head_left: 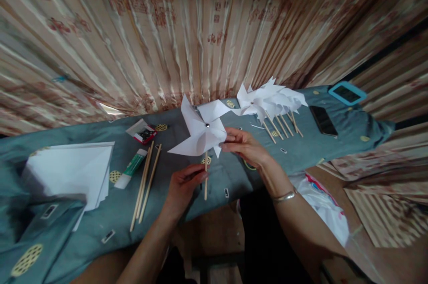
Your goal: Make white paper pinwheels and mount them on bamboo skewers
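Note:
A white paper pinwheel [212, 134] stands upright before me, a small shiny pin at its centre and a thin wooden stick [206, 192] below. My left hand [182, 188] pinches that stick between thumb and fingers. At the pinwheel's right edge, my right hand [245, 146] has its thumb and fingers closed on a paper blade; the fingertips are partly hidden. Several more white pinwheels [272, 99] lie overlapped to the right, their sticks pointing toward me. Left of my left hand are loose wooden sticks [146, 186].
White paper sheets [72, 163] lie stacked at the left. A green-and-white glue stick [132, 168] and an opened small red box [143, 133] sit nearby. Farther right are a black phone [323, 120] and a blue-framed device [347, 93]. Curtains [200, 30] hang behind the cloth-covered surface [240, 177].

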`<state>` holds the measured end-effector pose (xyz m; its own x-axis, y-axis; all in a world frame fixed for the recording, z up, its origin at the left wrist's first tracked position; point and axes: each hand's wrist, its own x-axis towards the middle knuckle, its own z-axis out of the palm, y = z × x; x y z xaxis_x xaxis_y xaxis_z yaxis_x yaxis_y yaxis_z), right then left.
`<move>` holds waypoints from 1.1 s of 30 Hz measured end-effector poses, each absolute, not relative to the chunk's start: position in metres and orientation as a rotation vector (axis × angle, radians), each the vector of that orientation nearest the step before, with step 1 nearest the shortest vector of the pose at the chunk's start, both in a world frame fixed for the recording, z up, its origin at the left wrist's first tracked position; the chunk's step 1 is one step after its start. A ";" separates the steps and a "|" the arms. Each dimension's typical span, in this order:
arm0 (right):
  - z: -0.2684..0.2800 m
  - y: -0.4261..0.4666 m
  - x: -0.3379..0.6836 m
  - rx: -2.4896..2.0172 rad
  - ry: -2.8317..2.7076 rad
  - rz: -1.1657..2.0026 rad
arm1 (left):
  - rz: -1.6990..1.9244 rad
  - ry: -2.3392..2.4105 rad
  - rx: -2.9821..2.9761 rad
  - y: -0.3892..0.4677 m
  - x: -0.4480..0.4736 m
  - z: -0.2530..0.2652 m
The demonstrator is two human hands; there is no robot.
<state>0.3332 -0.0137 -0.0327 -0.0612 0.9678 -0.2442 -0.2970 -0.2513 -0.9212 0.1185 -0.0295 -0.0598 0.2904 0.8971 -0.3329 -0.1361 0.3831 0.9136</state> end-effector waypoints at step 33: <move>-0.058 -0.042 0.301 -1.387 -1.004 1.347 | 0.975 1.087 0.706 -0.020 0.117 -0.061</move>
